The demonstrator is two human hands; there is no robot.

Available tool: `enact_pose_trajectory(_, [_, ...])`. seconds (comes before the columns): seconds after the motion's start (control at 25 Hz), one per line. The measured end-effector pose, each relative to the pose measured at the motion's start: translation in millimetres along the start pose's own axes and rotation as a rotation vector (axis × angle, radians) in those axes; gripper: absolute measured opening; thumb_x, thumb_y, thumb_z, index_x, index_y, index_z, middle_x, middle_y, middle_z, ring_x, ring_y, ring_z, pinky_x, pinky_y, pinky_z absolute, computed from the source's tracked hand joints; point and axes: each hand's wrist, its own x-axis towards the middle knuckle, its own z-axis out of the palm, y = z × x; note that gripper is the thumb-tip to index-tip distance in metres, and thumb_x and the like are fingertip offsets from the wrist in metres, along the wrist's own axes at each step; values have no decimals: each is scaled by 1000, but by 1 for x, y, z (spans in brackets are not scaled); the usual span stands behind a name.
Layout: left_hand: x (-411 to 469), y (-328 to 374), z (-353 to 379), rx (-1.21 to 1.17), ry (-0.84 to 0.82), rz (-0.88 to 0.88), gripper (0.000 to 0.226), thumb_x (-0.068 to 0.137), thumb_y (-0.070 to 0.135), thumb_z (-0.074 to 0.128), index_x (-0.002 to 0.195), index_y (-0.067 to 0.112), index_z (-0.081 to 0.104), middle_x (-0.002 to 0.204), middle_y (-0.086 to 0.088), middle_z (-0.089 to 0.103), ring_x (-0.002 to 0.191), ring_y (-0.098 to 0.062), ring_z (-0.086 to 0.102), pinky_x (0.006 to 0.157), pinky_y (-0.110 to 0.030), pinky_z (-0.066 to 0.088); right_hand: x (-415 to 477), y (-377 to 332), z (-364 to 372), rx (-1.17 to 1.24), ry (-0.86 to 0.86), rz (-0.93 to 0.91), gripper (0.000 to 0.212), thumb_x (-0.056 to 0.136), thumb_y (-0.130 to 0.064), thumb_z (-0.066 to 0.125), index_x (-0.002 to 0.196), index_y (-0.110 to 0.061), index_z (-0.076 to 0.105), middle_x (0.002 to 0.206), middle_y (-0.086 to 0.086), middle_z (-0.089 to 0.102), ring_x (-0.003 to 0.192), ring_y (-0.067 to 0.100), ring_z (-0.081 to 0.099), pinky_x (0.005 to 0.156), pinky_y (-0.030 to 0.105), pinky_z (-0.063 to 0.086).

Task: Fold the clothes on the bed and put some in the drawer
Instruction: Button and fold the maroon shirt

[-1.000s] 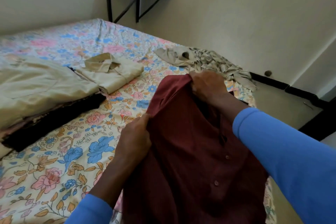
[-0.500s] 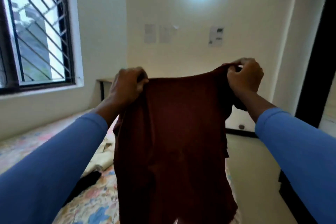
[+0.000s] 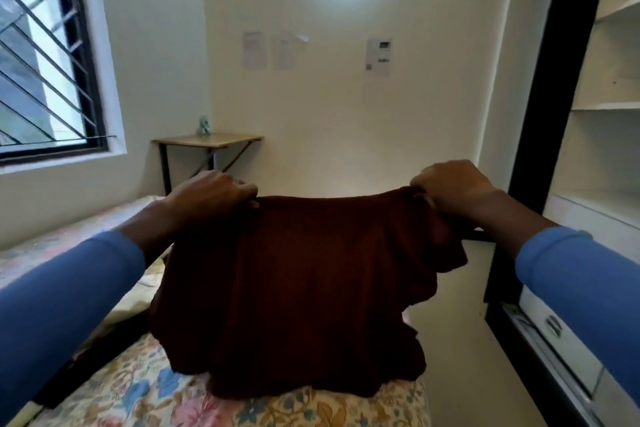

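Observation:
A dark maroon shirt (image 3: pixel 298 288) hangs spread out in front of me above the bed (image 3: pixel 145 388) with the floral sheet. My left hand (image 3: pixel 211 196) pinches its top left corner and my right hand (image 3: pixel 450 189) pinches its top right corner, both closed on the cloth. The shirt's lower hem drapes onto the sheet. Pale folded clothes (image 3: pixel 138 291) lie on the bed to the left, partly hidden by my left arm and the shirt.
A white drawer unit (image 3: pixel 561 333) with shelves (image 3: pixel 609 107) above stands at the right, past a strip of floor (image 3: pixel 460 340). A small wooden table (image 3: pixel 207 141) stands against the far wall. A barred window (image 3: pixel 41 55) is at the left.
The shirt went from bunched low near the bed to lifted and stretched wide between both hands. My hands have moved apart and lower since half a second ago.

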Motion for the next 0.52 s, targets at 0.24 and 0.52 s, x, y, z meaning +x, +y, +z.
enact_pose_trajectory(0.24, [-42, 47, 34, -22, -190, -284, 11, 100, 16, 56, 110, 16, 61, 106, -7, 63, 101, -33, 65, 64, -41, 42, -27, -46, 64, 426, 30, 683, 34, 101, -25, 44, 126, -12, 64, 127, 17, 57, 105, 38, 61, 75, 38, 45])
enact_pose_trajectory(0.52, [-88, 123, 104, -674, -281, -1312, 26, 101, 16, 47, 115, 8, 67, 107, -22, 72, 95, -41, 73, 83, -50, 59, -40, -179, 132, 2647, -69, 1553, 41, 108, -25, 34, 139, -10, 57, 134, 19, 58, 123, 40, 58, 77, 58, 55])
